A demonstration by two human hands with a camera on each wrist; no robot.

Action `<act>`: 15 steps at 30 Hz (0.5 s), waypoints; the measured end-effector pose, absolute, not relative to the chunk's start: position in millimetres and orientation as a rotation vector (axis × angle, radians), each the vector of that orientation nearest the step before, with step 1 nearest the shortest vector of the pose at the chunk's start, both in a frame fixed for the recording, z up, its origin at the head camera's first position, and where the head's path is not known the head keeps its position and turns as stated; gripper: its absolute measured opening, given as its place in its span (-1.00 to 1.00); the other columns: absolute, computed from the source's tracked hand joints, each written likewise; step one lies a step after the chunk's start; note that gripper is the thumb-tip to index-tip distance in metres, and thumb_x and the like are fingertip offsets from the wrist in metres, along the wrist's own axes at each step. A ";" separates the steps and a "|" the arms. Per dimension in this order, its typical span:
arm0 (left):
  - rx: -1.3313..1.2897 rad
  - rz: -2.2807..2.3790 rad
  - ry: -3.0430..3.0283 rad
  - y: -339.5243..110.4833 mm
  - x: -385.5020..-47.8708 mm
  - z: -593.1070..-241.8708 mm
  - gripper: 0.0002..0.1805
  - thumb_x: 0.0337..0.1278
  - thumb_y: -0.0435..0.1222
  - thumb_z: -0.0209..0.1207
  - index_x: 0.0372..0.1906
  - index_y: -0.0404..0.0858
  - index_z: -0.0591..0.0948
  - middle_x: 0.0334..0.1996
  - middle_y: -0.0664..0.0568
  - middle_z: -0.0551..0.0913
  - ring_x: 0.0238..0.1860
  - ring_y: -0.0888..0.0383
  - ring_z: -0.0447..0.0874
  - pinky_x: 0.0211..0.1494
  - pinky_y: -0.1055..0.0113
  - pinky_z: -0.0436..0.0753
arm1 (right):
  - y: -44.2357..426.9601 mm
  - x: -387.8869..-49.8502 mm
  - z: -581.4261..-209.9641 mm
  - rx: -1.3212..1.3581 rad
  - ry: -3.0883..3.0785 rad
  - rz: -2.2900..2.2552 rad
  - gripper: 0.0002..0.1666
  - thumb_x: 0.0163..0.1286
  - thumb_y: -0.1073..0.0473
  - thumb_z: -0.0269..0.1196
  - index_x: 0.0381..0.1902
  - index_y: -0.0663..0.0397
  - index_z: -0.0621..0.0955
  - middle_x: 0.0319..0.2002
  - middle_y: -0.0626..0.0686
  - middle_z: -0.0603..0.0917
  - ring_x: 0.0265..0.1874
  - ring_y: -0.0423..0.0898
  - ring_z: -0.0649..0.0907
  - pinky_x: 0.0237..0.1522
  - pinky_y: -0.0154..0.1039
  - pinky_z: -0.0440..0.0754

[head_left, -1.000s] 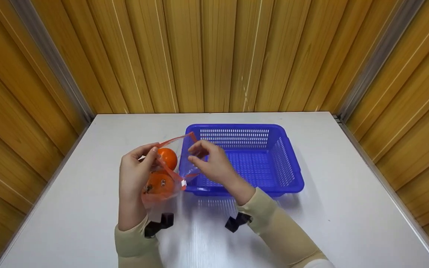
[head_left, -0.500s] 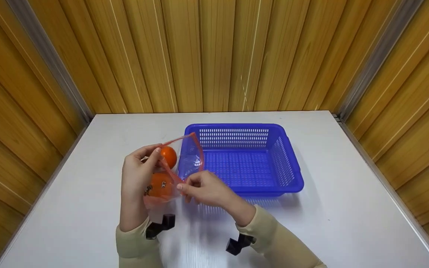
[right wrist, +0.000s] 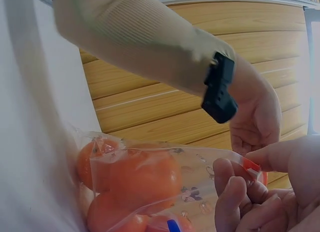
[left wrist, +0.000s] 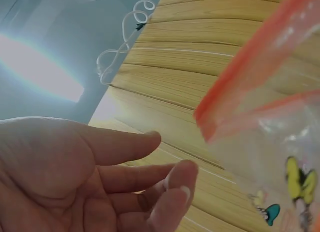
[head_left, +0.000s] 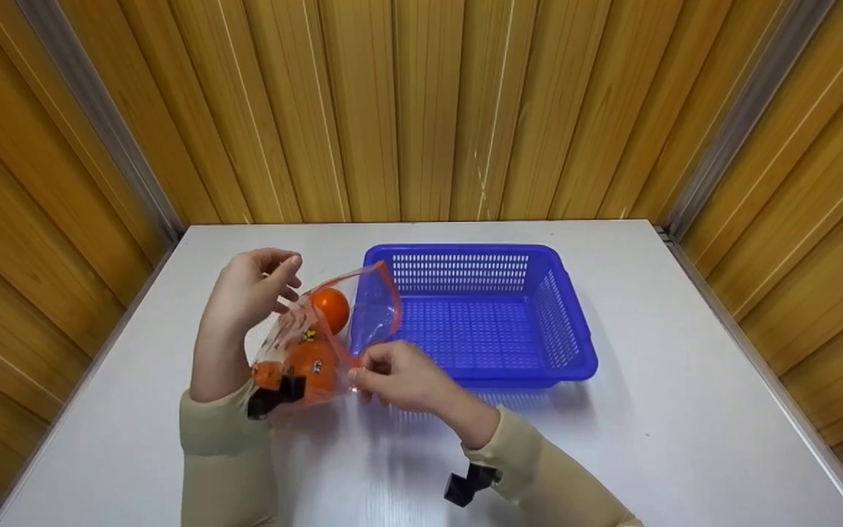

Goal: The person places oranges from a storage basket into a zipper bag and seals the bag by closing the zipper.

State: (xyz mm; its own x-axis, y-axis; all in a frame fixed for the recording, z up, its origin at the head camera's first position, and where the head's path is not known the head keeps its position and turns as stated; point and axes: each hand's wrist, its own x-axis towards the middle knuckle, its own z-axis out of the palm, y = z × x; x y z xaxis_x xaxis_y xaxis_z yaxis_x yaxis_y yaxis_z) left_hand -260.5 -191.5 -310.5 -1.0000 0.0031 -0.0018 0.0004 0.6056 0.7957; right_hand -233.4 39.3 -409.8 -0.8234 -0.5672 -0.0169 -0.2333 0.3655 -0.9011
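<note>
A clear zip bag (head_left: 376, 311) with a red-orange edge and small cartoon prints stands with its mouth spread, left of and partly overlapping the basket. Several round orange fruits (head_left: 331, 311) lie inside it; the right wrist view shows the fruits (right wrist: 145, 182) crowded at its bottom. My right hand (head_left: 403, 377) pinches the near corner of the mouth, where a white slider (right wrist: 254, 173) sits by the fingers. Apart from the bag, my left hand (head_left: 249, 285) hovers at its left with loosely bent fingers. In the left wrist view a gap separates the left hand (left wrist: 100, 172) from the red edge.
A blue perforated basket (head_left: 575, 322) stands on the white table (head_left: 677, 410), right of the bag. Wood-look panels (head_left: 421, 110) wall in the table's back and sides. Each sleeve carries a black camera mount (head_left: 471, 484).
My left hand has let go of the bag's edge and moved left and away. My right hand moved down to the near corner and now pinches it. The basket is unmoved.
</note>
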 end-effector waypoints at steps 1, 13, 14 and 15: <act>0.040 1.323 2.810 -192.6 -268.1 -307.0 -0.52 0.59 -0.14 0.04 0.30 -0.42 0.55 -0.04 -0.33 0.69 -0.19 0.04 0.77 -0.17 0.33 0.83 | 39.4 -233.3 -410.0 -0.709 2.304 -1.443 -0.69 0.49 0.05 0.28 -0.47 0.03 0.65 -0.53 -0.12 0.67 -0.58 -0.23 0.51 -0.54 -0.41 0.49; 0.370 0.802 2.646 -184.7 -360.6 -325.0 -0.57 0.52 -0.24 0.07 0.33 -0.37 0.58 0.29 -0.32 0.60 0.33 -0.26 0.58 0.35 -0.09 0.63 | 40.4 -231.5 -413.2 -0.761 2.261 -1.454 -0.68 0.47 0.08 0.28 -0.42 0.18 0.66 -0.51 0.07 0.72 -0.58 -0.25 0.49 -0.55 -0.43 0.47; 0.403 0.786 2.631 -183.3 -364.9 -328.9 -0.56 0.52 -0.23 0.08 0.33 -0.33 0.58 0.30 -0.29 0.60 0.34 -0.26 0.58 0.38 -0.11 0.61 | 40.9 -231.6 -413.4 -0.769 2.260 -1.451 -0.68 0.47 0.08 0.28 -0.42 0.19 0.66 -0.50 0.09 0.72 -0.59 -0.25 0.49 -0.56 -0.43 0.47; 0.429 0.785 2.614 -182.1 -369.0 -332.8 -0.57 0.52 -0.23 0.08 0.34 -0.30 0.59 0.32 -0.26 0.60 0.36 -0.25 0.56 0.42 -0.14 0.57 | 41.5 -231.8 -413.5 -0.780 2.259 -1.450 -0.68 0.47 0.09 0.28 -0.42 0.21 0.66 -0.50 0.12 0.72 -0.60 -0.25 0.48 -0.56 -0.42 0.47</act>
State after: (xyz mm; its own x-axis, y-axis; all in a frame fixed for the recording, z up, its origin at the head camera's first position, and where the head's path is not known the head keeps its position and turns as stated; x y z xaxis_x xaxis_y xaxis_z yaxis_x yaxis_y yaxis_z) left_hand -369.0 -182.1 -332.8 -0.8827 0.3886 -0.2642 0.1787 0.7976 0.5761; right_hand -231.8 41.5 -413.5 -0.7897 -0.6134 0.0070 -0.2618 0.3267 -0.9082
